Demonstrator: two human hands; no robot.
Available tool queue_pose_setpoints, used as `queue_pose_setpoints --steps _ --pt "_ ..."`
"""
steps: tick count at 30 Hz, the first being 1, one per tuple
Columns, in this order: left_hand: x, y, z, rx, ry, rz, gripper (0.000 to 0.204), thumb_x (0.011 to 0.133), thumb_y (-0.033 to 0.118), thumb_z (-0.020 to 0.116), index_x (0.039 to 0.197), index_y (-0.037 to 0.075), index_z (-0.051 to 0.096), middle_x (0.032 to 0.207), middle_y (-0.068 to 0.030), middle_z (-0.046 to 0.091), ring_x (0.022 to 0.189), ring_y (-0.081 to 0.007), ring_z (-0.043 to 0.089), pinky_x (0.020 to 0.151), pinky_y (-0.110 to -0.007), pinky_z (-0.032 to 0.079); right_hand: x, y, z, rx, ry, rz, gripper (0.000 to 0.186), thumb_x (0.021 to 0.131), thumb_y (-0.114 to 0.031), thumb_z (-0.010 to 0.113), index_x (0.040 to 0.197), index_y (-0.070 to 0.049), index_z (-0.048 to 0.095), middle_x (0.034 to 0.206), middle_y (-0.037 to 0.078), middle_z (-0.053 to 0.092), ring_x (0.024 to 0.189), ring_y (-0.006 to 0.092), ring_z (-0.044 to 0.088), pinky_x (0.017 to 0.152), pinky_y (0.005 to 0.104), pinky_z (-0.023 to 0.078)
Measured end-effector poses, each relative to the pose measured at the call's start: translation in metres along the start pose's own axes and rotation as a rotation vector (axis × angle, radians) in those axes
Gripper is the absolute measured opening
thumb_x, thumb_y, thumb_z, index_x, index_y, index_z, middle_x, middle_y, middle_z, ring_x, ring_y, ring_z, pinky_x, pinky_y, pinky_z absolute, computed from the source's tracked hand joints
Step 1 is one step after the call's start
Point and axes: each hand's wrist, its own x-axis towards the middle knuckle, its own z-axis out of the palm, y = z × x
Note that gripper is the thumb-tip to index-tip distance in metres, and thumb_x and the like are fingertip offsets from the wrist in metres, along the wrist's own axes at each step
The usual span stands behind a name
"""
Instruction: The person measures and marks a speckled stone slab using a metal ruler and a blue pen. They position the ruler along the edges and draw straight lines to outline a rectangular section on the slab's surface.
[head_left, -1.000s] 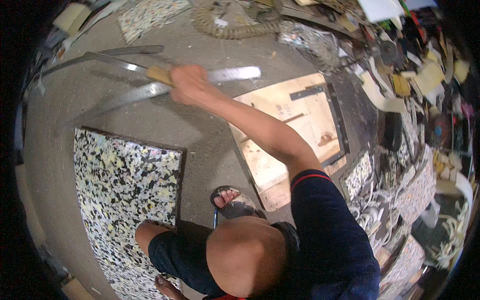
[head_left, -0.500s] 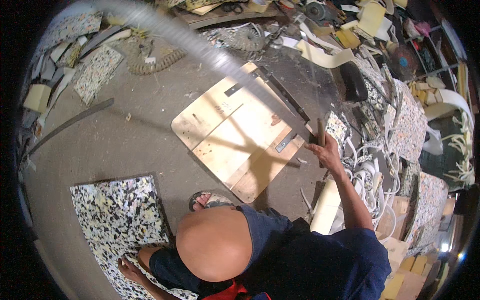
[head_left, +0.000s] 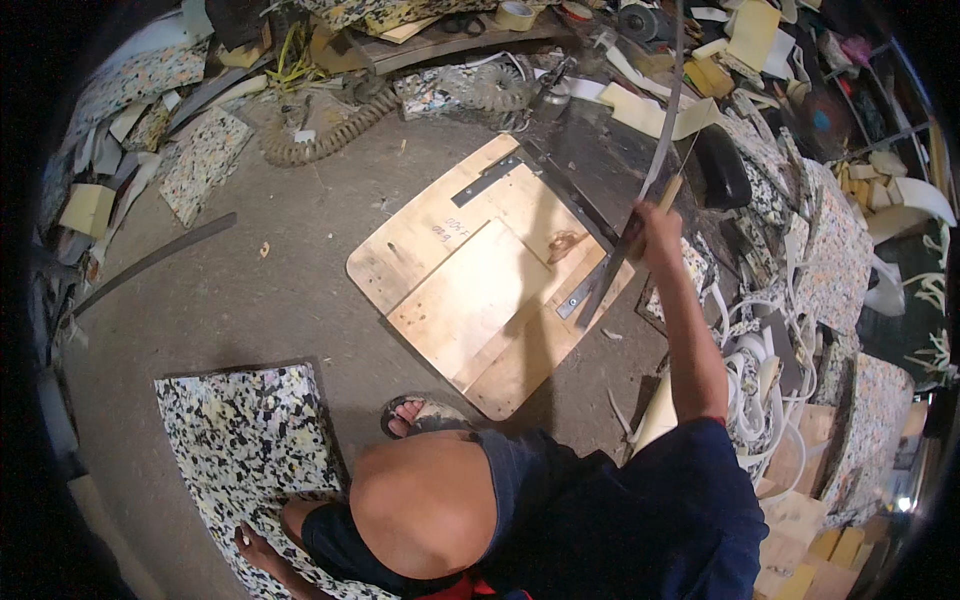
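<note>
My right hand [head_left: 661,235] is closed round the wooden handle of a thin-bladed knife [head_left: 675,187], at the right corner of a wooden board. The same hand grips a long, flexible grey ruler-like strip [head_left: 664,140], which rises past the top of the view and also shows below the fist. The pale wooden board [head_left: 455,300] lies on the floor, with dark metal plates fixed to it. At the lower left, my left hand [head_left: 262,553] rests low over a speckled foam sheet [head_left: 240,430], fingers loosely bent and nothing visible in them.
Foam offcuts [head_left: 825,250] and tangled white strips [head_left: 740,390] pile up on the right. A coiled hose [head_left: 330,130] lies at the far side, before a low wooden bench [head_left: 450,45]. On the left is a dark curved strip [head_left: 160,255]. My sandalled foot [head_left: 425,415] stands near the board.
The long strip has swung from across the board at upper left to nearly upright on the right. My right hand has moved up and slightly forward; my left hand has barely moved.
</note>
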Motion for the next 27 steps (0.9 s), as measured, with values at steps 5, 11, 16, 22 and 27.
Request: queue_pose_setpoints --steps 5,11,16,22,27 --pt "-0.031 0.05 0.019 0.067 -0.054 0.02 0.075 0.096 0.061 0.053 0.131 -0.005 0.057 0.123 -0.0262 0.064 0.107 -0.0395 0.064 0.09 -0.047 0.051 0.204 -0.065 0.003 0.383 0.082 -0.08 0.025 0.091 -0.019 0.07 0.097 0.002 0.057 0.066 0.006 0.053 0.061 0.0174 0.059 0.045 0.032 0.04" --pt "-0.061 0.002 -0.025 0.056 -0.144 0.02 0.07 0.098 0.055 0.052 0.136 -0.004 0.053 0.127 -0.0258 0.061 0.113 -0.0369 0.06 0.093 -0.049 0.048 0.128 0.002 0.055 0.059 -0.242 -0.102 0.013 0.083 -0.004 0.066 0.091 0.004 0.059 0.068 0.007 0.055 0.057 0.0194 0.058 0.046 0.0336 0.043" --pt "-0.112 0.0 -0.03 0.024 -0.216 -0.214 0.074 0.095 0.059 0.054 0.13 -0.005 0.058 0.127 -0.0281 0.058 0.116 -0.0404 0.056 0.095 -0.052 0.044 0.013 0.116 0.032 -0.452 -0.3 -0.146 0.022 0.085 -0.011 0.069 0.1 0.003 0.061 0.068 0.005 0.057 0.056 0.0157 0.059 0.05 0.0321 0.047" --pt "-0.087 0.018 -0.031 -0.024 -0.296 -0.221 0.067 0.097 0.05 0.056 0.134 -0.007 0.053 0.12 -0.0247 0.062 0.115 -0.0354 0.057 0.095 -0.047 0.044 -0.064 0.168 0.043 -0.635 -0.378 -0.344 0.035 0.084 -0.022 0.074 0.105 0.004 0.062 0.07 0.012 0.064 0.06 0.021 0.063 0.055 0.0361 0.05" --pt "-0.069 0.058 -0.023 -0.096 -0.161 -0.054 0.06 0.099 0.041 0.059 0.132 -0.009 0.052 0.126 -0.0233 0.061 0.111 -0.0286 0.059 0.093 -0.039 0.046 -0.108 0.155 0.07 -0.713 -0.366 -0.402 0.036 0.082 -0.027 0.075 0.092 0.003 0.059 0.067 0.016 0.06 0.06 0.0254 0.059 0.057 0.0399 0.048"
